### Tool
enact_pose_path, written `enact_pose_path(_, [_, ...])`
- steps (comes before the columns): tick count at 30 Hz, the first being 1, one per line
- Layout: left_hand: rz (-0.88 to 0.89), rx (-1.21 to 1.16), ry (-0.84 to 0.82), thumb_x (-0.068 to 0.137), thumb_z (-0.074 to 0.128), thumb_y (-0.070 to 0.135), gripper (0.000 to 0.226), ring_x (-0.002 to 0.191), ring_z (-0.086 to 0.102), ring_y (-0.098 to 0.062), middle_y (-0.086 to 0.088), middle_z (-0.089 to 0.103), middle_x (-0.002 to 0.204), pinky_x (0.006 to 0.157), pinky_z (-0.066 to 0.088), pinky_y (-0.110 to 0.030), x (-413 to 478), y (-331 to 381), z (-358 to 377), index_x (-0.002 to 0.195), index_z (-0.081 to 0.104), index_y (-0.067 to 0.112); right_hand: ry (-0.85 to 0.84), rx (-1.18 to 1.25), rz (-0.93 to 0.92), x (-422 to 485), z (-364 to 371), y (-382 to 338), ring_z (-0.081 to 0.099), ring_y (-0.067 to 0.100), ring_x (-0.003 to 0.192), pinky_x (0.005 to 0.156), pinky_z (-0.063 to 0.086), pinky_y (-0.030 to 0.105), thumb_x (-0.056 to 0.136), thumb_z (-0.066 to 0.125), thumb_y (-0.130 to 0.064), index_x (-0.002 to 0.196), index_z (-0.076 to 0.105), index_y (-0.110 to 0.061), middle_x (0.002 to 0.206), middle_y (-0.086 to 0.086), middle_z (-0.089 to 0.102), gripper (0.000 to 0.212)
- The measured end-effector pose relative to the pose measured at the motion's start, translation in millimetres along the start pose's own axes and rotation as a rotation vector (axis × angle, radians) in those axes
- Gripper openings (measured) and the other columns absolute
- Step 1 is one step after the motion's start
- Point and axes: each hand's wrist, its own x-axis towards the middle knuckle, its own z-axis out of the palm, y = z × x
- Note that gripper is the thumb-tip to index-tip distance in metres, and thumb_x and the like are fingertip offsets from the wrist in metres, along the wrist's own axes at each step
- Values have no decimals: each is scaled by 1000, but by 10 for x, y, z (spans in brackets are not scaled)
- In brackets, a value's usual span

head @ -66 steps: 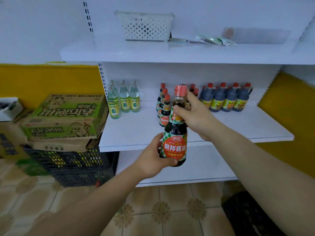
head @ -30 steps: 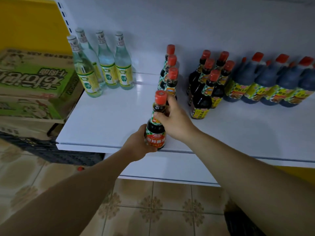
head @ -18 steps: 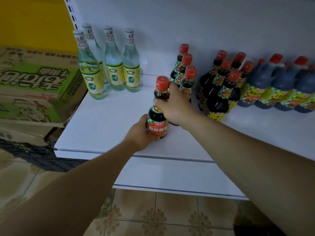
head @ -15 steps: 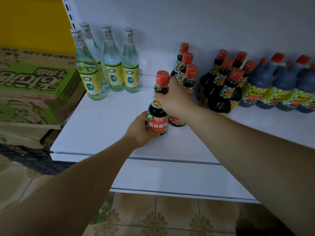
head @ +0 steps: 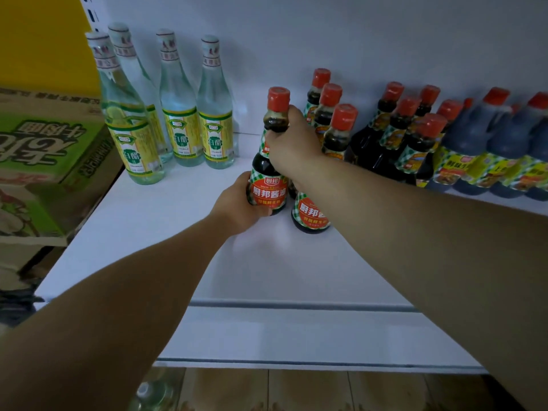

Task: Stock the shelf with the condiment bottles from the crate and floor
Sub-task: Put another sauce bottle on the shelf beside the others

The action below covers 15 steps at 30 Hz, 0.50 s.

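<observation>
The soy sauce bottle [head: 268, 185], red-capped and dark to the neck, stands upright on the white shelf [head: 178, 232], though its base is partly hidden. The left hand [head: 237, 203] wraps its lower body; the right hand [head: 292, 146] clasps its neck. Just beside it stands a row of matching bottles [head: 311, 213]. Four white vinegar bottles [head: 181, 126] of clear liquid stand further left, and blue-dark jugs [head: 474, 143] to the right.

Head-worn wide-angle camera is sitting close in front of the white shelf [head: 166, 232], facing forward and pointing down onto its top. The shelf's back wall [head: 355, 40] is filling the upper frame; floor tiles [head: 296, 390] are showing along the bottom edge.
</observation>
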Motion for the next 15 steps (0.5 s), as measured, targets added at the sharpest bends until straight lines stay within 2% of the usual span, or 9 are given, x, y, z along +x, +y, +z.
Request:
enact_pose_path(6, [41, -28, 13, 71, 78, 13, 75, 115, 55, -21, -1, 59, 127, 100, 43, -35, 287, -86, -15, 136, 42, 22, -5, -40, 32, 259, 73, -2, 53, 19, 91, 82, 44, 32, 95, 48, -13, 133, 42, -22, 99, -1, 53, 40])
enact_pose_path(12, [84, 46, 78, 71, 78, 17, 72, 113, 56, -21, 1, 61, 125, 91, 40, -24, 550, -98, 19, 134, 45, 22, 7, -55, 105, 479, 133, -31, 49, 16, 81, 76, 40, 32, 93, 49, -9, 135, 38, -20, 97, 1, 51, 44])
enact_pose_path(15, [93, 42, 83, 71, 78, 20, 74, 114, 57, -23, 0, 60, 126, 98, 46, -34, 666, -113, 56, 136, 43, 23, 33, -19, 143, 573, 174, -28, 46, 14, 76, 76, 41, 33, 92, 49, -7, 139, 33, -19, 99, 1, 49, 51])
